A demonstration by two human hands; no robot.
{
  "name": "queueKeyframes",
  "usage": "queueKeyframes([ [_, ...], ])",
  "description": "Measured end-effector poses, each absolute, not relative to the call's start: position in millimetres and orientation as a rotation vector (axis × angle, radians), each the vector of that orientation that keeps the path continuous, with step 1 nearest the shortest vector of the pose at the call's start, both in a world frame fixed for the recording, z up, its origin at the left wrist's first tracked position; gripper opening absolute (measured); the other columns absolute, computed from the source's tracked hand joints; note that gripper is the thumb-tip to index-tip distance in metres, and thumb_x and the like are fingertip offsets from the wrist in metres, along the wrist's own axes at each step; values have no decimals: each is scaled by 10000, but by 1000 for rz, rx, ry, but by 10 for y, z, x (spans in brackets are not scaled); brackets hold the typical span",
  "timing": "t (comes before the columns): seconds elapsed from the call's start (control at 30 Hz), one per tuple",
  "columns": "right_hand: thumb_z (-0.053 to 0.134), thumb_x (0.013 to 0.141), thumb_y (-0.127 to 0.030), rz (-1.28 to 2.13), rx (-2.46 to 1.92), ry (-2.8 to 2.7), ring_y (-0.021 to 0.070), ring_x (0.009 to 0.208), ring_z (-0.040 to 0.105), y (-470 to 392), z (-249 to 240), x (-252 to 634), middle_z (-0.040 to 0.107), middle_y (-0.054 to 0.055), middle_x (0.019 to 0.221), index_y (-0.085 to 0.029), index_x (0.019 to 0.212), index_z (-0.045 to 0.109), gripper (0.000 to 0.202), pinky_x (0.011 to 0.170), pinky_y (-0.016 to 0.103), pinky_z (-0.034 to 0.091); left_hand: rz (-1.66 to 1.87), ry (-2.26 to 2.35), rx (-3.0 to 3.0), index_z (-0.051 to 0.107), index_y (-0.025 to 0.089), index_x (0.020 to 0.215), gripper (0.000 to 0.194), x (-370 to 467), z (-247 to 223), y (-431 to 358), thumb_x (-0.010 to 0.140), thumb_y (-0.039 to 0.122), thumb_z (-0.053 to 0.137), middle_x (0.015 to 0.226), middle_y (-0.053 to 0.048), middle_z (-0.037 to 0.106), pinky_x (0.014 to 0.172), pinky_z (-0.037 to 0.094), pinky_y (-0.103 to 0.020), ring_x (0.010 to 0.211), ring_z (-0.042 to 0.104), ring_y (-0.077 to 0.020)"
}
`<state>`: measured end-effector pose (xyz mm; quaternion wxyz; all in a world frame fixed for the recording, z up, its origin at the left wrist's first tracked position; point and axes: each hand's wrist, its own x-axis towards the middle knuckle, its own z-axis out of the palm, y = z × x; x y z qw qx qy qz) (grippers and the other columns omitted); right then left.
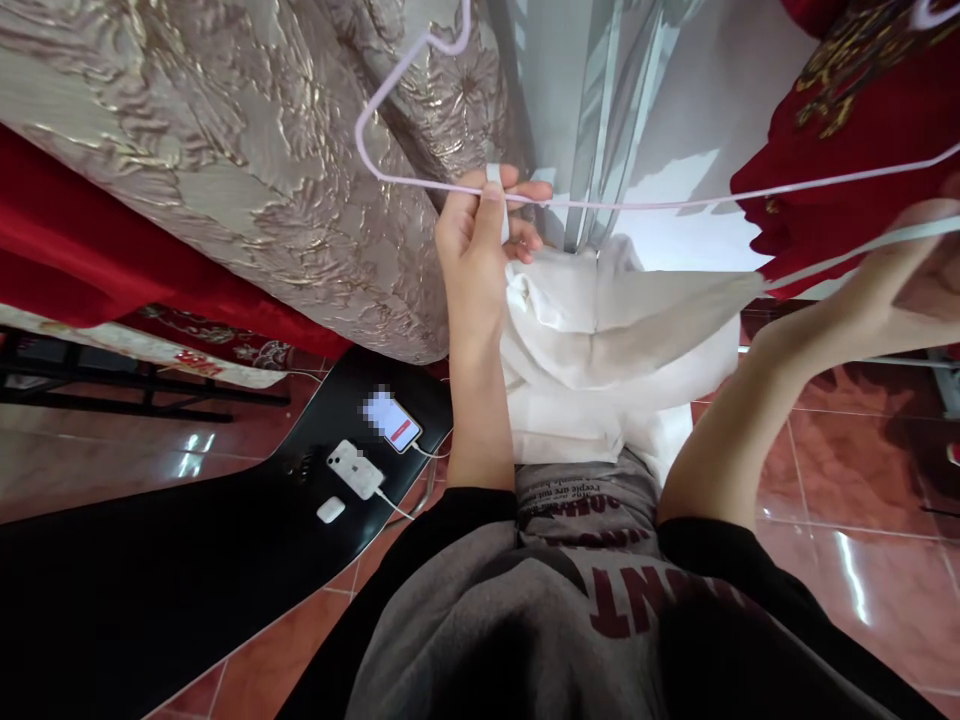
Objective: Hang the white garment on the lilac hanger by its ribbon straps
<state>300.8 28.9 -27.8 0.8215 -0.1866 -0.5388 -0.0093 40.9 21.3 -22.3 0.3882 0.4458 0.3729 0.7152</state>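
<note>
My left hand (487, 220) is closed in a pinch on the lower bar of a pale purple wire hanger (645, 205) and a white strap (493, 176) looped over it. Below that hand a white garment (622, 350) hangs in folds down to my lap. At the right edge my right hand (922, 285) is slightly blurred and partly cut off. A second white strap (847, 258) runs taut from the garment up to it and seems gripped there, though the fingertips are out of frame. The hanger's hook is cut off at the top.
Shiny embossed fabric (247, 170) hangs close on the left, beside red cloth (112, 250). A red garment with gold trim (862, 130) hangs at the right. On a black bench (187, 560) lie two charging phones (356, 470) and a small white case (331, 510).
</note>
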Motion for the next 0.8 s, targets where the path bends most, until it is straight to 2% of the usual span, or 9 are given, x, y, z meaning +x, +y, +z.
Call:
queueKeyframes([
  [0.03,432,962,-195,-167,-456,-1192,208,1279,630,206,-267,2868,713,-106,1061,-323,1114,752,377,992,346,569,1799,987,1124,638,298,887,226,424,-229,222,1017,202,480,885,1,737,525,454,-352,573,614,-218],
  [0.07,543,928,-187,-232,-537,-1267,190,1130,705,162,-236,2744,732,-83,1013,-308,1094,763,301,990,356,576,1778,1024,1114,635,293,901,226,439,-238,232,1027,202,471,900,2,737,537,461,-350,578,615,-213],
  [0.17,685,881,-289,-52,-756,-1510,189,1063,698,212,-138,2491,750,-26,1022,-300,1080,755,211,1044,434,563,1746,1053,1129,630,265,970,225,452,-274,248,1058,189,437,956,-5,737,570,472,-338,600,617,-193],
  [0.27,683,878,-439,233,-927,-1585,197,1003,706,355,-156,2417,743,26,1018,-263,1158,698,330,1004,450,569,1766,993,1222,602,250,1122,149,359,-319,219,1054,202,479,1014,-18,738,588,477,-329,669,649,-189],
  [0.4,681,873,-480,279,-894,-1497,176,877,708,416,-223,2471,702,16,823,-234,1118,687,347,941,396,564,1989,1030,1345,491,277,1323,409,46,-374,124,956,170,633,1205,1,705,608,511,-297,922,709,-214],
  [0.5,702,861,-457,291,-860,-1456,150,827,706,380,-214,2514,711,13,912,-258,1079,687,296,929,374,563,2229,1082,1472,557,267,1272,381,-241,-373,102,924,121,607,1347,22,636,634,546,-270,1126,675,-234],
  [0.63,730,834,-468,312,-909,-1490,165,856,683,380,-227,2507,669,-10,754,-250,1113,666,360,906,363,548,2493,1008,1596,674,181,1117,281,-496,-258,233,837,161,686,1162,-28,729,797,620,-335,1131,682,-251],
  [0.73,727,829,-495,318,-924,-1500,155,840,650,403,-264,2478,655,-15,747,-280,1128,650,376,938,371,532,2265,996,1734,719,144,1051,245,-546,-85,357,828,229,774,1039,-37,755,970,595,-466,1055,717,-279],
  [0.8,732,815,-526,303,-930,-1507,157,847,642,407,-286,2460,655,-14,775,-300,1108,649,379,974,393,522,2001,1163,1663,710,180,1094,224,-522,44,406,927,326,746,1093,-20,744,989,587,-489,1147,684,-308],
])
